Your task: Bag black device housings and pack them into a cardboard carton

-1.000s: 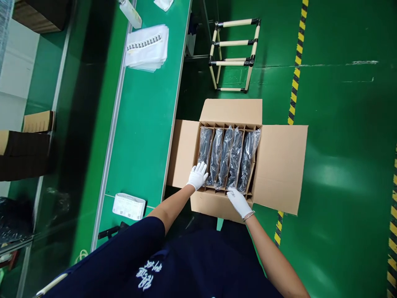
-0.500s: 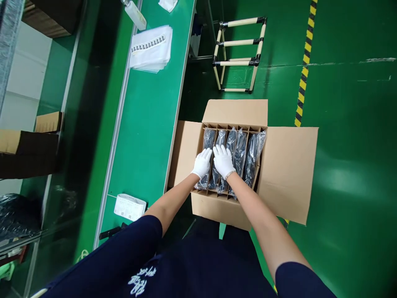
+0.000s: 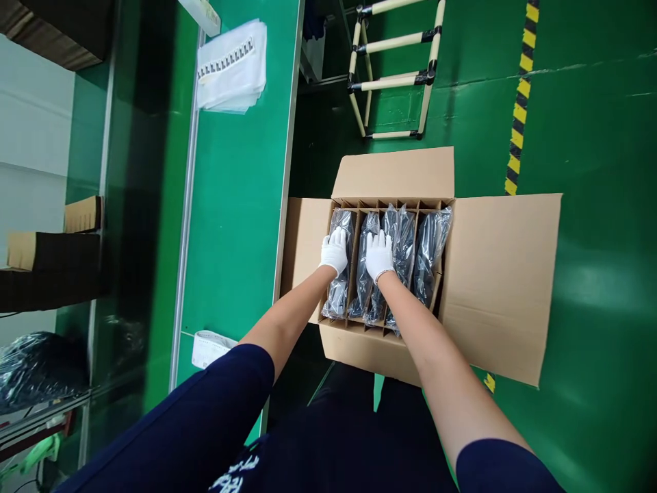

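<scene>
An open cardboard box (image 3: 387, 174) stands in front of me, its flaps folded outward. Brown cardboard dividers (image 3: 353, 274) split it into narrow slots, which hold several dark items in clear plastic bags. My left hand (image 3: 335, 251), in a white glove, lies flat on the leftmost bagged item (image 3: 336, 298), fingers stretched forward. On the second and third bagged items (image 3: 363, 281) rests my right hand (image 3: 380, 255), also gloved, with its fingers extended. Farther right, another bagged dark item (image 3: 431, 246) sits in the last slot. What the items are, I cannot make out through the plastic.
A green workbench (image 3: 230, 205) runs along the left, bearing a stack of white sheets with labels (image 3: 233, 68) and a white folded paper bundle (image 3: 209, 348). Beyond the box stands a cream pipe frame (image 3: 395, 82). Yellow-black tape (image 3: 519, 109) marks the green floor.
My hands have moved apart: the left shifted onto the leftmost bag, the right slid rightward. The view has tilted and moved slightly closer to the box.
</scene>
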Action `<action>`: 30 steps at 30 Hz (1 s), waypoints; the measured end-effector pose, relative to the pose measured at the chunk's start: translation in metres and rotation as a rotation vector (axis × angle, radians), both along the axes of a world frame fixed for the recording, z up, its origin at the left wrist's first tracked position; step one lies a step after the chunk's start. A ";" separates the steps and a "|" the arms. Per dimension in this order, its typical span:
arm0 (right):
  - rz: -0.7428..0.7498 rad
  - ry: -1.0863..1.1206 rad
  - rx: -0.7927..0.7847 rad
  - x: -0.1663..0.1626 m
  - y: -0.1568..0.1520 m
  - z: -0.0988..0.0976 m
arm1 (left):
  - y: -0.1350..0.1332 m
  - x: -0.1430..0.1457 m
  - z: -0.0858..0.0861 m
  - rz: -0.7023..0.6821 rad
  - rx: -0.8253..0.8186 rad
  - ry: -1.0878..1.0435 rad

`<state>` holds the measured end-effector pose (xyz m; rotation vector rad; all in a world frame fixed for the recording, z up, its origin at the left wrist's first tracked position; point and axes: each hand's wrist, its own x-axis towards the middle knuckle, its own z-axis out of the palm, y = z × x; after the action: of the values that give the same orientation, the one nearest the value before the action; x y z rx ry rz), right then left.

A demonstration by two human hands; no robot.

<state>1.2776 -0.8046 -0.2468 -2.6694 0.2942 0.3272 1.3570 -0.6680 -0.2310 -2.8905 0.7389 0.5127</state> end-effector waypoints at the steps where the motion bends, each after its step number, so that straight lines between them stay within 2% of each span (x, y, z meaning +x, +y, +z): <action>1: 0.003 -0.002 0.005 0.000 0.000 -0.001 | 0.000 0.002 -0.001 0.006 -0.006 -0.002; 8: 0.023 0.017 0.017 0.000 -0.006 -0.003 | 0.004 0.009 -0.004 0.031 -0.039 -0.011; 12: 0.019 0.037 0.052 -0.001 -0.004 -0.001 | 0.002 0.009 -0.002 0.025 0.006 -0.009; 16: 0.039 0.019 0.053 -0.012 0.004 0.000 | -0.002 0.009 0.008 0.024 0.055 0.008; 19: 0.086 0.009 0.058 -0.021 0.007 0.001 | -0.010 0.007 0.020 -0.001 0.029 0.007; 21: 0.109 0.020 0.063 -0.023 0.006 0.002 | -0.020 0.006 0.026 -0.084 -0.028 -0.019; 24: 0.135 0.026 0.073 -0.022 0.001 0.004 | -0.037 0.004 0.028 -0.359 -0.087 0.058; 26: 0.157 0.011 0.084 -0.023 -0.003 0.005 | -0.044 0.005 0.025 -0.492 -0.059 0.153; 30: 0.154 -0.049 0.138 -0.032 -0.007 0.003 | -0.040 0.012 0.018 -0.477 -0.039 0.161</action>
<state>1.2457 -0.8117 -0.2437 -2.5646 0.0484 0.3169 1.3690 -0.7077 -0.2133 -2.5874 1.4207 0.6711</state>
